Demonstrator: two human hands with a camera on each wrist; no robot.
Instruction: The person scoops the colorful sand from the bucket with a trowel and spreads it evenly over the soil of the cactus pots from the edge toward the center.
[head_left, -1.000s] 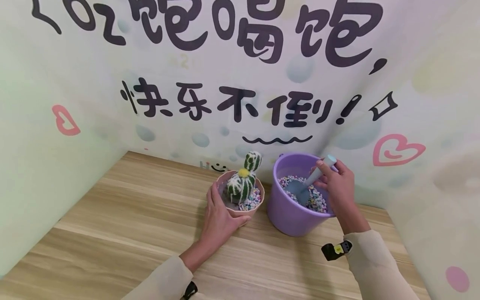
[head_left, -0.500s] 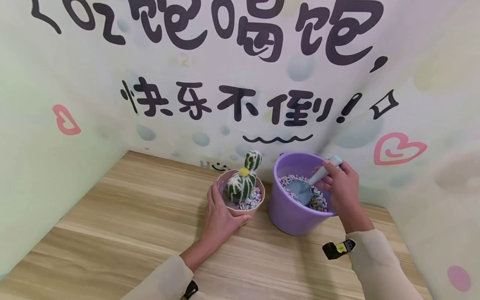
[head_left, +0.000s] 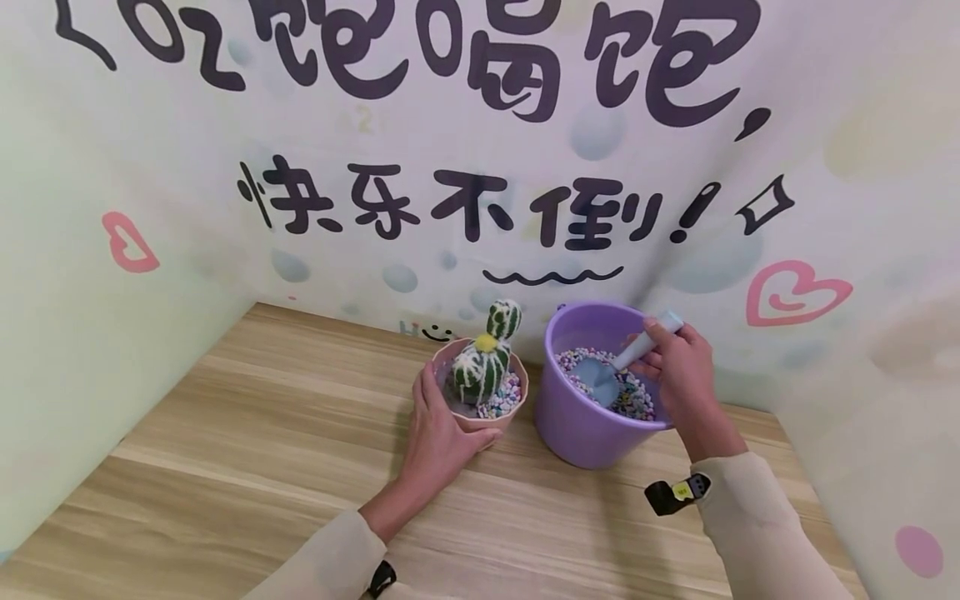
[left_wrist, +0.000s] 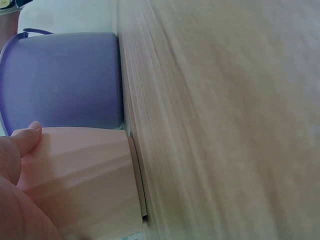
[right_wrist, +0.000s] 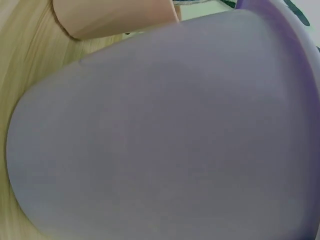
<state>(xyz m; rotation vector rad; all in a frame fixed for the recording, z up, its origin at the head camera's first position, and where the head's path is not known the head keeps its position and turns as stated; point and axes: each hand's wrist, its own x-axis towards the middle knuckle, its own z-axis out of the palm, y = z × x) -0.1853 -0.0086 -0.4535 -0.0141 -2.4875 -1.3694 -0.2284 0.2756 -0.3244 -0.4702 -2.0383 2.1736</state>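
In the head view my left hand [head_left: 438,437] holds a pinkish flowerpot [head_left: 480,423] by its near left side, fingers along the left and thumb at the front. Inside the pot stands a green cactus [head_left: 480,375] with white streaks and a yellow flower; small coloured pebbles lie to its right. My right hand [head_left: 684,375] grips the handle of a light blue scoop [head_left: 637,346] at the right rim of a purple bucket [head_left: 581,429]. The scoop's bowl rests among multicoloured pebbles [head_left: 633,400] inside. Only the bucket's outer wall [right_wrist: 165,130] and part of the pot [right_wrist: 115,17] appear in the right wrist view.
Pot and bucket stand close together at the back of a wood-grain table [head_left: 262,467]. Directly behind them rises a printed wall sheet [head_left: 375,250] with black lettering, and pale side walls flank the table.
The right hand and scoop handle have shifted slightly right, with the scoop's bowl still in the pebbles. The left hand keeps its place on the pot.
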